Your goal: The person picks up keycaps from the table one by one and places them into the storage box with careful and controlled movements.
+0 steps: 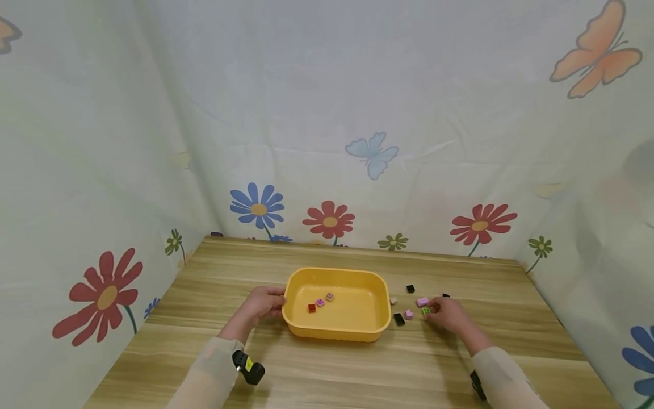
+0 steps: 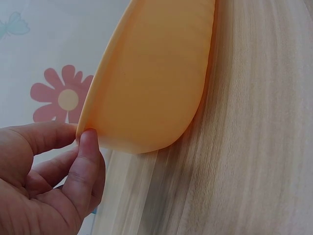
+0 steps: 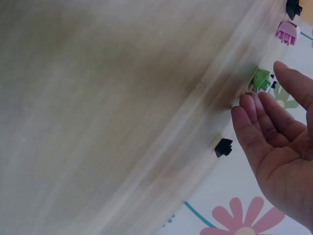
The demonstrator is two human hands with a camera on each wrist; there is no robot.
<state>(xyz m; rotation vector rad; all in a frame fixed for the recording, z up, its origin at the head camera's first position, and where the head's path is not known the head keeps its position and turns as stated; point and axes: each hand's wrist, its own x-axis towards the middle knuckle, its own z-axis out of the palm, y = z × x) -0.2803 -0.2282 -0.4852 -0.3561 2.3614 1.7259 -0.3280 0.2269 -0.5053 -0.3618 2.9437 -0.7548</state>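
A yellow tray point(image 1: 337, 335) sits on the wooden table. My left hand point(image 1: 264, 302) pinches its left rim between thumb and fingers; the left wrist view shows the tray's smooth outer wall point(image 2: 151, 78) close by. Inside the tray lie a red brick point(image 1: 311, 308), a purple brick point(image 1: 320, 302) and a pale pink brick point(image 1: 330, 296). My right hand point(image 1: 448, 314) is low over the table right of the tray. In the right wrist view, its thumb and fingers are spread apart, with the fingertips right at a green toy brick point(image 3: 262, 80).
Between tray and right hand lie a pink brick point(image 1: 422, 301), a smaller pink brick point(image 1: 409, 314), a beige brick point(image 1: 393, 300) and black bricks point(image 1: 399, 319). Another black brick point(image 3: 224, 147) lies beyond the right hand. A flowered cloth point(image 1: 327, 142) walls the table's back and sides.
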